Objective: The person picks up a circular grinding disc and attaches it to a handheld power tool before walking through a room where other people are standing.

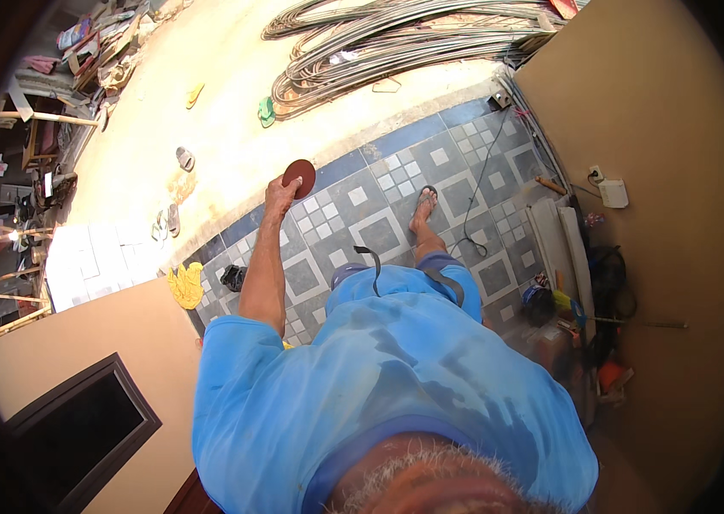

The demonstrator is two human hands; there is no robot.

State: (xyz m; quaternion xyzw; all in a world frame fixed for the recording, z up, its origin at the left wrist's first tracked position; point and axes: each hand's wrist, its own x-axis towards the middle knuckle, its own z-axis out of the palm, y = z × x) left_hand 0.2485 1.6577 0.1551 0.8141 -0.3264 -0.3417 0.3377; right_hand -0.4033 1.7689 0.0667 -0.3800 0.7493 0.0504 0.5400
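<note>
My left arm reaches forward over the tiled floor (302, 272). The fingers of my left hand (279, 197) are closed on the near edge of a flat, round, red-brown disc (301, 174), which looks like a sanding disc. It is held above the blue border tiles, by the step to the bright ground outside. My right hand does not show; the blue shirt (396, 360) fills the space where that arm would be. One foot in a flip-flop (425, 204) stands on the tiles ahead.
Bundled steel rods (396, 43) lie outside, with loose sandals (185, 158) nearer. A dark cable (475, 206) snakes across the tiles. Along the right wall, below a white socket box (613, 194), lean boards (550, 244) beside cluttered tools. A yellow cloth (185, 285) lies at the left wall's end.
</note>
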